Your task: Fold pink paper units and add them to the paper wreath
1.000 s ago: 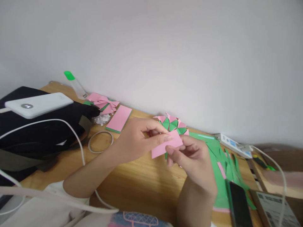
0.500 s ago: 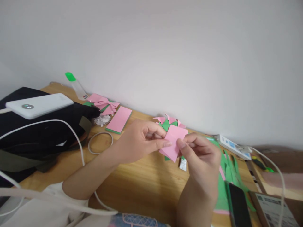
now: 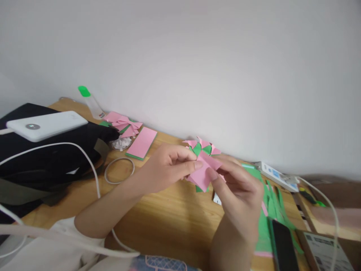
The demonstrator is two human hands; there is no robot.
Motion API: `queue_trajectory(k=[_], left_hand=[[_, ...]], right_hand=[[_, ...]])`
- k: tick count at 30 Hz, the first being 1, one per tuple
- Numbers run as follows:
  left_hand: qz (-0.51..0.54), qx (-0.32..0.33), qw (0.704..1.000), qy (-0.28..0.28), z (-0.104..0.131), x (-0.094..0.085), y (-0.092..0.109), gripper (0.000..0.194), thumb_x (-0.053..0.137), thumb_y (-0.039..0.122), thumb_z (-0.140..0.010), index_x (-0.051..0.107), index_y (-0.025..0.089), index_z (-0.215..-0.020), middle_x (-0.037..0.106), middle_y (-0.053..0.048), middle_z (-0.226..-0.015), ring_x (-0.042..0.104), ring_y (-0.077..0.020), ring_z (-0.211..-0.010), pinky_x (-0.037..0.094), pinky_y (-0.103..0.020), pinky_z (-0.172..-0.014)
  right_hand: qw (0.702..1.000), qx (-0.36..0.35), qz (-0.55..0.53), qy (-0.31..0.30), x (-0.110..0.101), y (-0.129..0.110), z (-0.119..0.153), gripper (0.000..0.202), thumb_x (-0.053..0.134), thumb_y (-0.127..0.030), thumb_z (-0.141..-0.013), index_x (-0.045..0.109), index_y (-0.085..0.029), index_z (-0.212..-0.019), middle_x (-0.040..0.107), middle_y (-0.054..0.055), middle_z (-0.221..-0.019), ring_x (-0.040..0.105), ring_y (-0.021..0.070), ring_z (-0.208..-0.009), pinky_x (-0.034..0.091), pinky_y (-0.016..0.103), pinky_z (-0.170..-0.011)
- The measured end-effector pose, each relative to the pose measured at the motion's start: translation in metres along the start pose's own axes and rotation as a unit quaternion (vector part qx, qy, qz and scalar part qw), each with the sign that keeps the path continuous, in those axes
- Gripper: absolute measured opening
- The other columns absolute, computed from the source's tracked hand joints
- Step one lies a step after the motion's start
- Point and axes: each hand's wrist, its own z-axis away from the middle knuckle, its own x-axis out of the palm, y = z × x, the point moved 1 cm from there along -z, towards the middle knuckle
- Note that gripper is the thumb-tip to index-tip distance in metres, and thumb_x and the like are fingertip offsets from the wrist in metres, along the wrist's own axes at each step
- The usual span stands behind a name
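Note:
Between both hands is a small folded piece of pink paper (image 3: 202,177), held above the wooden table. My left hand (image 3: 172,167) pinches its left side with thumb and fingers. On the other side, my right hand (image 3: 237,188) grips the right edge, its thumb pressed on the front face. Right behind the paper stands a pink and green folded-paper piece (image 3: 199,146) with pointed tips; the hands and the held paper hide much of it. Partly covered by my right hand, a small white object (image 3: 217,199) lies on the table, its kind unclear.
At left, a white power bank (image 3: 47,125) rests on a black bag (image 3: 56,158) with cables. Further back are a green-capped bottle (image 3: 91,103), folded papers (image 3: 124,122) and a pink-green stack (image 3: 141,143). Right: a power strip (image 3: 278,176), green paper (image 3: 263,233) and a phone (image 3: 284,244).
The right edge of the pink paper has been folded or bent over toward the left. My right hand's fingers have shifted slightly, covering more of the small white object.

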Motion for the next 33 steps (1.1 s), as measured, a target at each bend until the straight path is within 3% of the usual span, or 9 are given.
queue_trajectory(k=[2, 5, 9, 13, 20, 25, 33], left_hand=[[-0.017, 0.004, 1.000, -0.013, 0.000, -0.001, -0.001, 0.027, 0.057, 0.028, -0.087, 0.061, 0.015, -0.064, 0.058, 0.001, -0.062, 0.054, -0.0110, -0.059, 0.039, -0.022, -0.055], [-0.075, 0.042, 0.995, -0.053, 0.003, -0.001, -0.001, 0.026, 0.057, 0.032, -0.088, 0.066, 0.016, -0.070, 0.059, 0.001, -0.061, 0.050, -0.0108, -0.057, 0.034, -0.022, -0.052], [-0.142, 0.083, 0.985, -0.048, 0.006, 0.000, 0.000, 0.026, 0.054, 0.029, -0.091, 0.069, 0.017, -0.074, 0.061, 0.001, -0.063, 0.049, -0.0108, -0.058, 0.033, -0.024, -0.054], [-0.187, 0.122, 0.975, -0.011, 0.007, 0.002, 0.001, 0.023, 0.055, 0.018, -0.089, 0.067, 0.016, -0.069, 0.055, 0.004, -0.056, 0.041, -0.0077, -0.052, 0.030, -0.023, -0.052], [-0.211, 0.093, 0.973, 0.033, 0.007, 0.005, 0.002, 0.022, 0.056, 0.018, -0.088, 0.070, 0.015, -0.070, 0.065, 0.002, -0.061, 0.049, -0.0087, -0.054, 0.031, -0.022, -0.051], [-0.180, 0.103, 0.977, 0.050, 0.007, 0.006, 0.002, 0.018, 0.056, 0.022, -0.089, 0.071, 0.016, -0.079, 0.071, -0.001, -0.073, 0.062, -0.0132, -0.069, 0.042, -0.021, -0.060], [-0.095, 0.097, 0.990, 0.041, 0.007, 0.008, 0.000, 0.017, 0.058, 0.025, -0.088, 0.072, 0.016, -0.085, 0.072, -0.003, -0.077, 0.066, -0.0154, -0.072, 0.050, -0.023, -0.062]], right_hand=[[0.999, -0.001, -0.041, -0.006, -0.002, 0.000, -0.002, 0.018, 0.063, -0.027, -0.090, 0.076, -0.034, -0.101, 0.072, 0.004, -0.097, 0.065, 0.0204, -0.094, 0.053, 0.035, -0.077], [0.989, 0.058, -0.132, -0.013, -0.006, 0.002, -0.005, 0.022, 0.059, -0.039, -0.091, 0.080, -0.033, -0.084, 0.071, 0.004, -0.082, 0.065, 0.0183, -0.078, 0.054, 0.032, -0.066], [0.972, 0.131, -0.192, -0.025, -0.005, 0.004, -0.008, 0.003, 0.079, -0.031, -0.075, 0.077, -0.030, -0.073, 0.068, 0.000, -0.068, 0.060, 0.0135, -0.061, 0.051, 0.026, -0.055], [0.968, 0.162, -0.192, -0.033, -0.002, 0.004, -0.008, 0.006, 0.080, -0.025, -0.074, 0.077, -0.028, -0.078, 0.070, -0.002, -0.068, 0.060, 0.0096, -0.060, 0.051, 0.019, -0.054], [0.987, 0.099, -0.125, -0.013, 0.000, 0.005, -0.007, 0.008, 0.078, -0.019, -0.076, 0.075, -0.025, -0.073, 0.069, -0.003, -0.067, 0.062, 0.0089, -0.065, 0.051, 0.019, -0.060], [0.993, 0.047, -0.087, 0.065, 0.001, 0.006, -0.004, 0.010, 0.075, -0.016, -0.079, 0.073, -0.025, -0.076, 0.069, -0.002, -0.068, 0.062, 0.0106, -0.065, 0.051, 0.022, -0.060], [0.990, 0.001, 0.027, 0.136, 0.006, 0.006, 0.000, 0.006, 0.074, -0.016, -0.079, 0.072, -0.022, -0.079, 0.069, -0.001, -0.071, 0.062, 0.0120, -0.066, 0.049, 0.023, -0.056]])
